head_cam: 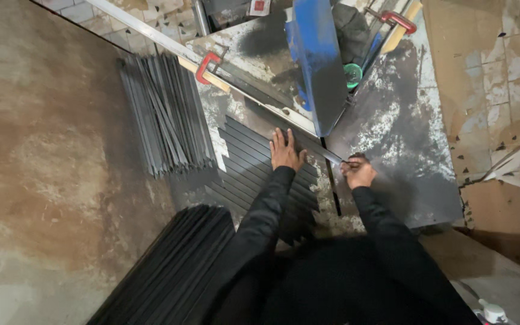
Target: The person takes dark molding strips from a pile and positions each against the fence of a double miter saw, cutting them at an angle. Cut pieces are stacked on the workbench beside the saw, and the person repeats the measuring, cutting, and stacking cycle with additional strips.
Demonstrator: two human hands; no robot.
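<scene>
Left hand (285, 151) lies flat, fingers spread, pressing on dark metal strips (254, 165) laid side by side on the counter (404, 132). Right hand (359, 173) has its grip closed on the end of a thin metal strip (332, 157), just by the blue saw housing (319, 60). Cut strips (164, 114) are stacked to the left w/ a red clamp (207, 65) near them.

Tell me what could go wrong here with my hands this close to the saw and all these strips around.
Your left hand lies flat on the dark strips right beside the blue saw housing, so a slip could carry fingers toward the slot. Your right hand pinches a thin metal strip near that slot; it might jerk or cut skin. The leaning bundle of strips could slide off the table edge.
</scene>
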